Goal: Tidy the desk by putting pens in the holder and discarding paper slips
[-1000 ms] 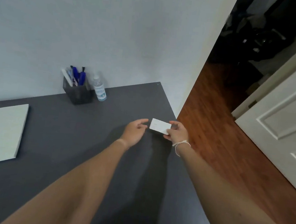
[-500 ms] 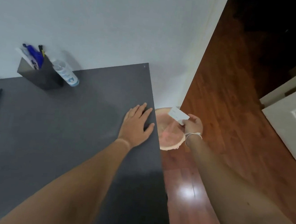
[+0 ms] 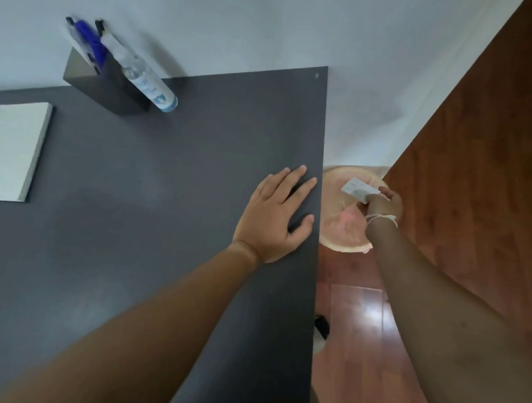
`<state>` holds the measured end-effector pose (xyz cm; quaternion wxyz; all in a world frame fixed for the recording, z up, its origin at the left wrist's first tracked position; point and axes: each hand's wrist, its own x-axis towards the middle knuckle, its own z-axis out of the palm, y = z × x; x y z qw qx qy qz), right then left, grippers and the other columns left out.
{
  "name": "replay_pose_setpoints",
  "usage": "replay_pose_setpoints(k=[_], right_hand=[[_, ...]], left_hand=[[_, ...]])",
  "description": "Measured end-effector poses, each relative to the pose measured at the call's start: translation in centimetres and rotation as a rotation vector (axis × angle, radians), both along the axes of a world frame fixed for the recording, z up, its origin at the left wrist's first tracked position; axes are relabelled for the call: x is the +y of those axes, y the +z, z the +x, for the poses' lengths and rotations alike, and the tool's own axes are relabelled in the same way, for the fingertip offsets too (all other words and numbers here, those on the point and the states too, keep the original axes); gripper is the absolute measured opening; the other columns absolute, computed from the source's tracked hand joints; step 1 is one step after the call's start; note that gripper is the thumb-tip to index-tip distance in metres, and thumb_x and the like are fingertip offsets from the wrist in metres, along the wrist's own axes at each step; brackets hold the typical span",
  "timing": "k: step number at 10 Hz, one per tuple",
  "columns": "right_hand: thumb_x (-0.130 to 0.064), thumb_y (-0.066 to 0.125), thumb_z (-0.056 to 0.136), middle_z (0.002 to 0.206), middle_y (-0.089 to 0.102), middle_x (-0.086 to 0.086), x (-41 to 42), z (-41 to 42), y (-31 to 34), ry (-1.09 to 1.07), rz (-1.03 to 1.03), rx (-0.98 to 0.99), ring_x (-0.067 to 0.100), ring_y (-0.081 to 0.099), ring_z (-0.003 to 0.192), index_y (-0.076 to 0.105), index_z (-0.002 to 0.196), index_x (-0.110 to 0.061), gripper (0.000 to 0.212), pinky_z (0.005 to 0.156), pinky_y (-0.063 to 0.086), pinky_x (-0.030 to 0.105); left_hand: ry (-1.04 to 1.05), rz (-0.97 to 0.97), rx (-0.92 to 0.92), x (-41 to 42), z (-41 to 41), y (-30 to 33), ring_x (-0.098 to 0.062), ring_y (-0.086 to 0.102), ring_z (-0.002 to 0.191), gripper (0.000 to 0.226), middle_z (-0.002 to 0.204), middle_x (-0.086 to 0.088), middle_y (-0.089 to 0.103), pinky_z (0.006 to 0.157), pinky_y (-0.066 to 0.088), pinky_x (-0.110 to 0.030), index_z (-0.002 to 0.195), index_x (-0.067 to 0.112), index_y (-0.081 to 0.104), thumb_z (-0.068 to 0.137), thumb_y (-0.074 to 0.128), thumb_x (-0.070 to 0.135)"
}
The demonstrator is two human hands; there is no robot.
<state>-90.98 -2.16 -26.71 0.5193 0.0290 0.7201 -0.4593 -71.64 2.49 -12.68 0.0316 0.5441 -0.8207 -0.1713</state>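
Observation:
My right hand point(image 3: 384, 203) pinches a small white paper slip point(image 3: 356, 189) beyond the desk's right edge, above the open mouth of a pinkish round bin point(image 3: 339, 237) on the floor. My left hand point(image 3: 276, 215) lies flat, fingers spread, on the dark grey desk point(image 3: 158, 223) near that edge and holds nothing. At the desk's back left, against the wall, stands a dark square pen holder point(image 3: 103, 85) with several blue and black pens point(image 3: 85, 37) in it.
A clear bottle with a blue label point(image 3: 149, 86) leans beside the holder. A white spiral notebook point(image 3: 3, 150) lies at the desk's left. A white wall is behind; the floor point(image 3: 489, 158) on the right is reddish wood.
My right hand has carried the paper slip off the desk and down over the bin. My left hand let go of the slip and settled flat on the desk. The view tilted downward.

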Motion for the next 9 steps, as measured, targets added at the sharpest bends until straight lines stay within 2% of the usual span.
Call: replay_pose_setpoints(k=[1, 2, 3, 4, 5, 6, 7, 8, 9], right_hand=[[-0.002, 0.055, 0.084, 0.067, 0.054, 0.0, -0.2, 0.1, -0.3, 0.047, 0.033, 0.009, 0.015, 0.052, 0.058, 0.052, 0.128, -0.021, 0.047, 0.063, 0.046, 0.024], [-0.021, 0.057, 0.085, 0.081, 0.064, 0.002, 0.7, -0.2, -1.1, 0.128, 0.106, 0.039, 0.02, 0.055, 0.072, 0.049, 0.132, -0.025, 0.048, 0.081, 0.048, 0.033], [-0.019, 0.047, 0.092, 0.113, 0.052, 0.003, 1.6, -0.3, -0.3, 0.25, 0.083, 0.034, 0.01, 0.05, 0.075, 0.039, 0.139, -0.016, 0.047, 0.088, 0.045, 0.029], [-0.012, 0.049, 0.089, 0.095, 0.056, -0.001, 2.1, -0.3, 1.3, 0.223, 0.081, 0.092, 0.018, 0.055, 0.08, 0.046, 0.133, -0.014, 0.044, 0.088, 0.05, 0.034], [-0.011, 0.051, 0.086, 0.084, 0.061, -0.003, 2.2, 0.1, 4.8, 0.161, 0.022, 0.139, 0.025, 0.058, 0.089, 0.056, 0.124, -0.02, 0.04, 0.095, 0.051, 0.041], [-0.006, 0.049, 0.087, 0.115, 0.062, 0.004, 1.6, 0.9, 8.5, 0.169, -0.1, 0.189, 0.027, 0.059, 0.1, 0.055, 0.124, -0.019, 0.04, 0.093, 0.052, 0.037], [-0.008, 0.057, 0.086, 0.11, 0.06, 0.005, 1.1, 2.6, 12.5, 0.215, -0.181, 0.291, 0.024, 0.059, 0.097, 0.055, 0.123, -0.017, 0.038, 0.097, 0.051, 0.037], [-0.012, 0.057, 0.088, 0.109, 0.056, 0.003, 0.7, 5.6, 16.0, 0.314, -0.282, 0.388, 0.02, 0.055, 0.097, 0.054, 0.125, -0.016, 0.038, 0.091, 0.048, 0.028], [-0.015, 0.056, 0.09, 0.121, 0.058, 0.006, 0.7, 9.4, 18.8, 0.418, -0.353, 0.488, 0.021, 0.055, 0.107, 0.052, 0.127, -0.015, 0.037, 0.087, 0.044, 0.024]], left_hand=[[0.005, -0.009, -0.002, 0.0, 0.0, -0.1, -0.024, 0.027, 0.142, 0.058, 0.153, -0.003, 0.035, 0.119, 0.015, -0.037, 0.142, 0.02, 0.038, 0.088, 0.039, 0.042], [0.001, -0.017, 0.003, 0.0, -0.1, -0.2, -0.024, 0.029, 0.142, 0.058, 0.152, -0.003, 0.036, 0.119, 0.018, -0.038, 0.141, 0.019, 0.039, 0.088, 0.04, 0.041], [-0.009, -0.011, -0.005, 0.0, 0.0, -0.1, -0.023, 0.025, 0.143, 0.058, 0.154, -0.002, 0.033, 0.12, 0.014, -0.037, 0.143, 0.02, 0.036, 0.089, 0.039, 0.042], [-0.022, -0.014, -0.023, 0.0, 0.0, -0.1, -0.023, 0.023, 0.144, 0.059, 0.155, -0.003, 0.031, 0.12, 0.012, -0.036, 0.144, 0.021, 0.034, 0.089, 0.036, 0.043], [-0.039, -0.001, -0.02, -0.1, 0.1, 0.4, -0.024, 0.023, 0.145, 0.06, 0.155, -0.003, 0.03, 0.12, 0.011, -0.035, 0.144, 0.021, 0.033, 0.089, 0.031, 0.045], [-0.071, 0.044, 0.007, -0.3, 0.7, 1.1, -0.022, 0.017, 0.147, 0.059, 0.157, -0.001, 0.024, 0.121, 0.007, -0.032, 0.146, 0.021, 0.029, 0.091, 0.03, 0.044], [-0.033, 0.06, 0.075, -0.6, 2.4, 2.6, -0.022, 0.015, 0.147, 0.057, 0.158, -0.002, 0.022, 0.122, 0.009, -0.034, 0.146, 0.02, 0.029, 0.093, 0.037, 0.039], [0.012, 0.025, 0.142, -1.0, 5.5, 3.8, -0.021, 0.017, 0.147, 0.057, 0.158, -0.003, 0.022, 0.122, 0.011, -0.034, 0.145, 0.019, 0.03, 0.092, 0.038, 0.039], [0.041, -0.006, 0.139, -0.9, 9.5, 5.1, -0.022, 0.022, 0.145, 0.059, 0.157, -0.004, 0.025, 0.121, 0.014, -0.034, 0.144, 0.019, 0.033, 0.09, 0.037, 0.041]])
